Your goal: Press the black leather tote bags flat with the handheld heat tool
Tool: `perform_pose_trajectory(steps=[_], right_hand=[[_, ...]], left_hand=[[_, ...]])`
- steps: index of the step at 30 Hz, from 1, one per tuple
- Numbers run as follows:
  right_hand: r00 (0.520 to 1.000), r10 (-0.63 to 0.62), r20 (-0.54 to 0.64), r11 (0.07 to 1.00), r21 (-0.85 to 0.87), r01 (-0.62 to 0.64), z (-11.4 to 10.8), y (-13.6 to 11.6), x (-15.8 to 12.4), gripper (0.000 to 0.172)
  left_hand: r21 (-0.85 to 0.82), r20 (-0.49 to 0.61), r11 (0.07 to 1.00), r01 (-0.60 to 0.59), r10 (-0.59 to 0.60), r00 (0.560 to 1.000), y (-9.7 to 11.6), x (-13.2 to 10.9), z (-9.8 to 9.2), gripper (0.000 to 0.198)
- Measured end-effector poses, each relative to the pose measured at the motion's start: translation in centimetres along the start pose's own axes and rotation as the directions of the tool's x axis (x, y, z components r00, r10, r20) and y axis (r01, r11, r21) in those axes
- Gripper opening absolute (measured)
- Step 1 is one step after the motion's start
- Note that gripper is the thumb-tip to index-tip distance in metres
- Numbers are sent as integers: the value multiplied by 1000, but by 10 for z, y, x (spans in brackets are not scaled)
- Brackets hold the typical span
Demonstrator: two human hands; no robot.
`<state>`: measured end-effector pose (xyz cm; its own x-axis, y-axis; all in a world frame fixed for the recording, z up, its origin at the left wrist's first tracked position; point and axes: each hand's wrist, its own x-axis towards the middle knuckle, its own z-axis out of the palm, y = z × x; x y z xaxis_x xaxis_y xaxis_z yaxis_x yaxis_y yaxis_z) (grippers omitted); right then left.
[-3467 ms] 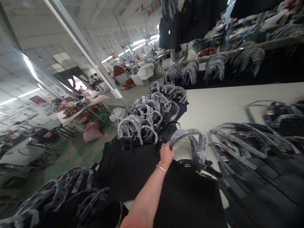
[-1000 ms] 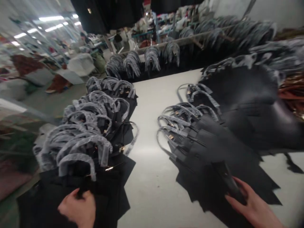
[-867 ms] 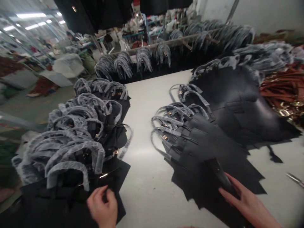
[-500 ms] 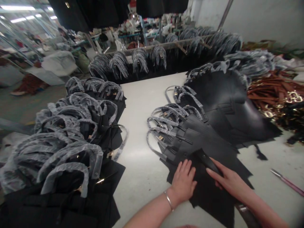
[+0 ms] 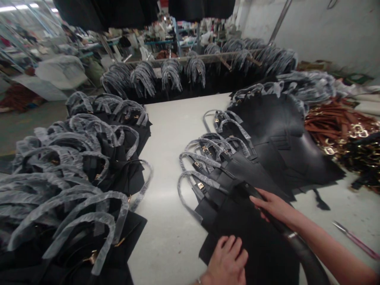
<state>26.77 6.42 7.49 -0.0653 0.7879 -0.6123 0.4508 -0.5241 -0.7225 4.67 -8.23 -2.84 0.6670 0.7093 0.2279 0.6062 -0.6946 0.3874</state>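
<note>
My right hand (image 5: 274, 208) is wrapped round a black tube-like tool (image 5: 279, 226) with a silver band, its thick dark end curving toward the bottom edge. Its tip rests at the top of a flat black leather panel (image 5: 267, 253); whether it is a hose nozzle I cannot tell. On the lower left of that panel lies my left hand (image 5: 227, 259), fingers slightly bent and apart, holding nothing. Beyond it, black bag pieces (image 5: 252, 168) overlap in a stack, with plastic-wrapped handles (image 5: 204, 178) and gold clasps pointing left.
Black bags with wrapped handles (image 5: 86, 198) pile along the left of the white table (image 5: 162, 158). Tweezers-like pink tool (image 5: 354, 239) lies at right, below brown straps (image 5: 335, 122) with gold buckles. A rail (image 5: 184, 59) hung with handles crosses the back.
My left hand has slid down the panel toward me, its fingers more bent. My right hand, with the black tool, has shifted slightly left and up. The camera view has moved a little.
</note>
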Motion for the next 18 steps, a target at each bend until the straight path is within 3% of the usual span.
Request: perform_pose_trajectory(steps=[7, 13, 15, 18], right_hand=[[999, -9, 52, 996, 91, 4, -3, -20, 23, 42], [985, 121, 121, 985, 110, -134, -7, -18, 19, 51], [995, 71, 71, 992, 103, -78, -3, -22, 23, 52], [994, -24, -104, 998, 59, 31, 2, -29, 28, 56]], left_hand=[[70, -44, 996, -53, 56, 997, -5, -1, 15, 43], [78, -62, 994, -81, 86, 994, -8, -2, 21, 37], [73, -56, 994, -82, 86, 995, -9, -1, 19, 37], [66, -38, 994, -86, 89, 995, -8, 0, 13, 39]])
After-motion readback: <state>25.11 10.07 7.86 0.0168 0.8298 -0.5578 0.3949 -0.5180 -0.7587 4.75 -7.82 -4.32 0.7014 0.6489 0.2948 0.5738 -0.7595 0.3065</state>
